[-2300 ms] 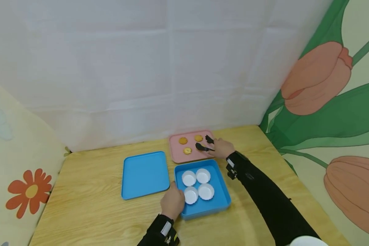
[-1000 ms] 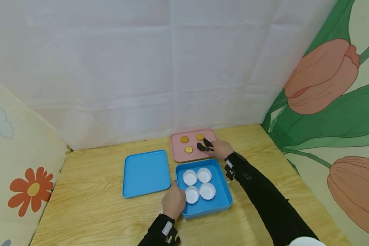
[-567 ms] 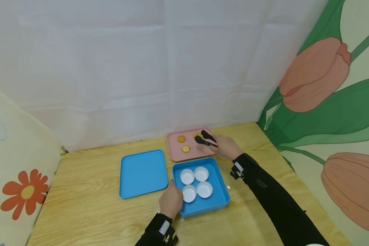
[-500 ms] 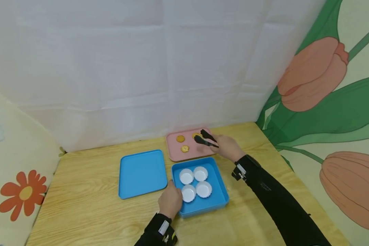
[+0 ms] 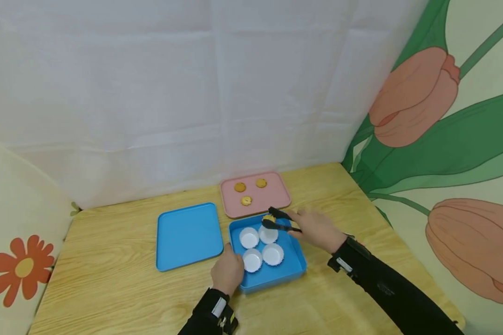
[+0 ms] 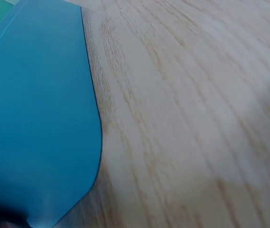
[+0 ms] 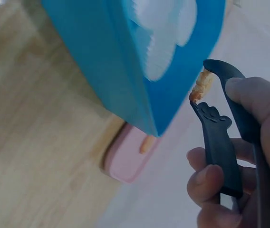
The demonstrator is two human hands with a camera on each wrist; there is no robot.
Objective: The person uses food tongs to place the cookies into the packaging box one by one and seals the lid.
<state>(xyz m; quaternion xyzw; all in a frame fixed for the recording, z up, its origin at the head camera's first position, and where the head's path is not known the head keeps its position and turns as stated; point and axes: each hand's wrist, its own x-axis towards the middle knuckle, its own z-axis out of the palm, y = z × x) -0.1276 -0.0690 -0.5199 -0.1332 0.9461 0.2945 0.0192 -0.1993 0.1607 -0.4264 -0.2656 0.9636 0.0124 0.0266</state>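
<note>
My right hand (image 5: 318, 229) squeezes a pair of black tongs (image 7: 225, 156), whose tips pinch a small golden cookie (image 7: 202, 86). In the head view this cookie is above the back right one of several white paper cups (image 5: 273, 254). The cups stand in a blue box (image 5: 291, 272) with low walls. At the box's left wall, my left hand (image 5: 227, 271) holds the edge, the fingers mostly hidden. Behind the box, a pink tray (image 5: 272, 200) bears three cookies, one of them a flower-shaped cookie (image 5: 246, 200).
A flat blue lid or tray (image 5: 188, 237) lies left of the box on the wooden table (image 5: 121, 279). White cloth (image 5: 151, 93) hangs behind the table's back edge. A wall with printed tulips (image 5: 415, 102) stands on the right.
The right hand has lifted a cookie off the pink tray with the tongs and brought it forward over the blue box. The left hand stays at the box's left edge.
</note>
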